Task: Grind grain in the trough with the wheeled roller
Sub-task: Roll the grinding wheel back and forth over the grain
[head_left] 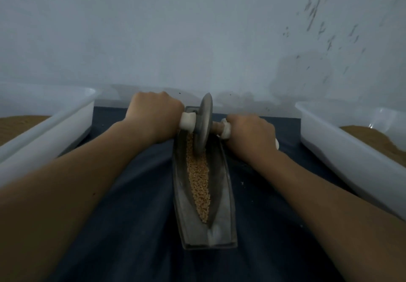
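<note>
Because the roller is a thick metal disc on a cross axle, it looks heavy and stiff, and is best held by the white handles on either side. It stands on edge between the two hands, at the far end of the trough, its rim in the grain. The left hand curls round one handle and the right hand wraps the other. Grain trails from under the hands toward the person, loose and likely to scatter. A dark cloth lies beneath both wrists. A white tub sits outside the left hand and a second tub outside the right.
</note>
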Demonstrator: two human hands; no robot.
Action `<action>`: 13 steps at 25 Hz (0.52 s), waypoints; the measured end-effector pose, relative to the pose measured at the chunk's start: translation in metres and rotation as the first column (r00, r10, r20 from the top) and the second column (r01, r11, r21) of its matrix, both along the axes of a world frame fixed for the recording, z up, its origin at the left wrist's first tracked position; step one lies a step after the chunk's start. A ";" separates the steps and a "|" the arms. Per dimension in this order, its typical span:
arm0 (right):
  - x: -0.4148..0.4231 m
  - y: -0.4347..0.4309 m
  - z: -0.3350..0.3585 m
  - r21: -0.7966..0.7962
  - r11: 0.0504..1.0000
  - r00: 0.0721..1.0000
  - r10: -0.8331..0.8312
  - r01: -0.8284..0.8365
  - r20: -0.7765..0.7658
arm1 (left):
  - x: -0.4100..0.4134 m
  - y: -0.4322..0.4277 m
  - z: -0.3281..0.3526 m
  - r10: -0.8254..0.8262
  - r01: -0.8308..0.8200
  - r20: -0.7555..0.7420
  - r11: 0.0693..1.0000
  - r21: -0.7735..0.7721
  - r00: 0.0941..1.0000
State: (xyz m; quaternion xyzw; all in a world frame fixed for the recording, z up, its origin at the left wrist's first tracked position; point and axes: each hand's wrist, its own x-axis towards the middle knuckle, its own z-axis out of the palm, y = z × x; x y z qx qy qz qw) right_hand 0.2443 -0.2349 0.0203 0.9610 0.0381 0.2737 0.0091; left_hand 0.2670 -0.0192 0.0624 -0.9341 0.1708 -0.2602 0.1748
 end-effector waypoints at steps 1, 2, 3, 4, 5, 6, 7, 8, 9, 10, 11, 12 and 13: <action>-0.012 0.001 0.002 -0.035 0.999 1.000 -0.008 0.007 -0.016 | -0.013 0.002 -0.002 -0.014 0.014 -0.011 1.000 -0.009 1.000; -0.027 0.000 0.005 -0.076 0.997 1.000 -0.006 0.005 -0.023 | -0.029 0.006 -0.004 -0.025 0.024 -0.034 0.999 -0.024 0.999; -0.046 -0.001 0.008 -0.120 0.993 1.000 0.010 -0.012 -0.015 | -0.048 0.012 -0.006 -0.033 0.030 -0.067 0.999 -0.040 0.997; -0.065 -0.003 0.010 -0.171 0.984 0.999 0.046 -0.040 0.028 | -0.066 0.018 -0.008 -0.044 0.039 -0.101 0.998 -0.051 0.994; -0.084 -0.006 0.012 -0.227 0.972 0.993 0.080 -0.059 0.085 | -0.080 0.025 -0.009 -0.055 0.048 -0.126 0.997 -0.056 0.991; -0.101 -0.008 0.016 -0.253 0.965 0.985 0.110 -0.074 0.130 | -0.091 0.030 -0.008 -0.066 0.059 -0.135 0.997 -0.054 0.989; -0.110 -0.012 0.021 -0.253 0.962 0.983 0.136 -0.102 0.122 | -0.096 0.034 -0.006 -0.078 0.073 -0.138 0.996 -0.043 0.987; -0.112 -0.015 0.022 -0.237 0.963 0.986 0.149 -0.127 0.075 | -0.095 0.035 -0.003 -0.085 0.083 -0.134 0.996 -0.017 0.987; -0.110 -0.017 0.020 -0.217 0.969 0.991 0.129 -0.121 0.023 | -0.090 0.032 -0.002 -0.083 0.083 -0.124 0.997 0.001 0.989; -0.103 -0.016 0.017 -0.208 0.975 0.996 0.081 -0.084 -0.026 | -0.082 0.029 -0.003 -0.068 0.068 -0.110 0.998 0.003 0.992; -0.088 -0.013 0.014 -0.206 0.977 0.998 0.037 -0.048 -0.058 | -0.069 0.025 -0.006 -0.046 0.046 -0.092 0.999 -0.003 0.995; -0.066 -0.010 0.011 -0.195 0.981 0.997 0.007 -0.022 -0.076 | -0.052 0.020 -0.009 -0.029 0.028 -0.080 1.000 -0.010 0.996; -0.043 -0.006 0.011 -0.160 0.987 0.997 -0.006 -0.006 -0.074 | -0.034 0.014 -0.011 -0.010 0.009 -0.070 1.000 -0.018 0.997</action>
